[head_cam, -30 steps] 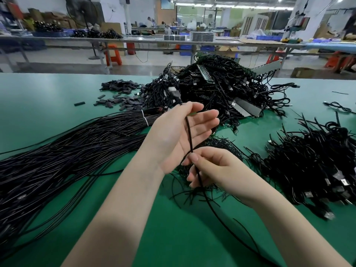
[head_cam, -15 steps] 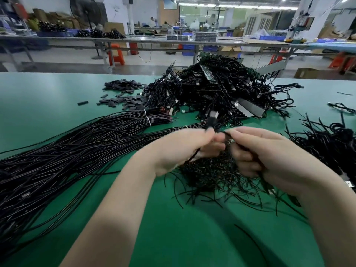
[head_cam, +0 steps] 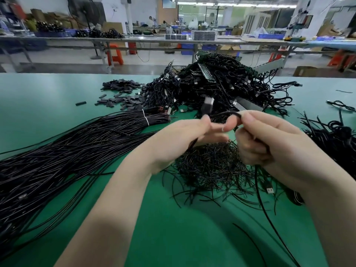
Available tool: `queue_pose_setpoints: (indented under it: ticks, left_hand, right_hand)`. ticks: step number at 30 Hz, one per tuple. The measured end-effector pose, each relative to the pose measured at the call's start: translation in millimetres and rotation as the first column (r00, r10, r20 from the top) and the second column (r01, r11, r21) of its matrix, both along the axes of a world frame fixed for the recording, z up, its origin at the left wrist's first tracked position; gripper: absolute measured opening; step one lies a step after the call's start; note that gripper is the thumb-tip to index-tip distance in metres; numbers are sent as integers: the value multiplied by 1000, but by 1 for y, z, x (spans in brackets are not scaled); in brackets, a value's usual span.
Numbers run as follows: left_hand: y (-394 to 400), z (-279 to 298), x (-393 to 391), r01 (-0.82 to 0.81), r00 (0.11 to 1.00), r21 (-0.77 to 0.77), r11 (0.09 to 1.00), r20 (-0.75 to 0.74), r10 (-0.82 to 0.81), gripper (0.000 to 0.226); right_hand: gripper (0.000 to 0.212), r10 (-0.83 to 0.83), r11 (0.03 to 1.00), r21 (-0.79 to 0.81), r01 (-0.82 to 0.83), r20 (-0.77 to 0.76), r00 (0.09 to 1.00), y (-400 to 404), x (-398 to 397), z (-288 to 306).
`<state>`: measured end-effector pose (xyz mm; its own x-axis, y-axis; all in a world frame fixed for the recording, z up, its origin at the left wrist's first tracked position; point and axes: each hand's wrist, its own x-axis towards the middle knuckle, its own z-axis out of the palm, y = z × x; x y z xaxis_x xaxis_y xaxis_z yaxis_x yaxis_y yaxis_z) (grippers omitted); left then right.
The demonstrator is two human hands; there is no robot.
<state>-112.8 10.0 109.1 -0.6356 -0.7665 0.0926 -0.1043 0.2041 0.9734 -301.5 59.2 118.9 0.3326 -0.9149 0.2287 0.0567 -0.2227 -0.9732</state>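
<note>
Both my hands are up over the green table (head_cam: 169, 232) right now, working one black cable (head_cam: 228, 113) between them. My left hand (head_cam: 183, 137) has it pinned, thumb pressing the cable against my fingers. Its plug (head_cam: 207, 106) sticks up just above that thumb, too blurred for me to make out its face. From there the cable arcs to the right in a short hump and runs into my right hand (head_cam: 269, 145), which pinches it between thumb and forefinger, the other fingers curled in around it. Below that hand the cable drops and trails off toward the near right edge of the table. Directly under my hands lies a scruffy heap of short wire offcuts (head_cam: 210, 168). To the left, a long bundle of black wires (head_cam: 61, 158) fans out toward me, cinched at its far end with white ties (head_cam: 146, 119). Farther off sits a big tangle of cables and circuit boards (head_cam: 221, 85), with a scatter of small black sleeves (head_cam: 121, 86) to its left. On the right there's another pile of cables (head_cam: 335, 137), well apart from the bundle
</note>
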Motion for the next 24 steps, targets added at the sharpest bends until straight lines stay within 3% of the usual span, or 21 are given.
queue_pose_setpoints:
  ticks: [2, 5, 8, 12, 15, 18, 20, 22, 24]
  left_hand:
    - [1, 2, -5, -19, 968, 118, 993, -245, 48, 40]
    - [7, 10, -8, 171, 869, 293, 941, -494, -4, 48]
    - [13, 15, -8, 281, 833, 291, 915, -547, -82, 51]
    - [12, 18, -3, 293, 779, 286, 912, -625, -55, 50]
    - [10, 17, 5, 323, 831, 266, 908, -539, -138, 52]
    - [9, 7, 3, 204, 969, 169, 964, -173, -175, 53]
    - [6, 1, -5, 105, 994, 141, 984, 5, -106, 52]
    - [4, -1, -13, 1, 999, 197, 980, -47, 8, 45]
    - [3, 2, -14, -35, 964, 283, 959, -243, 107, 37]
  right_hand:
    - [29, 92, 996, -10, -93, -81, 992, 2, 2, -4]
    - [26, 246, 969, 55, -241, -141, 959, -1, 13, -19]
    - [29, 356, 928, 166, -334, -128, 926, -7, 12, -31]
    - [42, 245, 961, 226, -157, -443, 862, -16, -7, -40]
    - [55, -31, 979, 149, 137, -557, 830, -18, -23, -31]
    - [55, -208, 959, 48, 278, -546, 812, -16, -29, -8]
    - [48, -270, 953, -3, 302, -456, 848, -13, -23, 7]
    - [35, -265, 962, -34, 271, -354, 897, -4, -7, 19]
    - [25, -200, 980, -64, 189, -294, 935, 5, 9, 18]
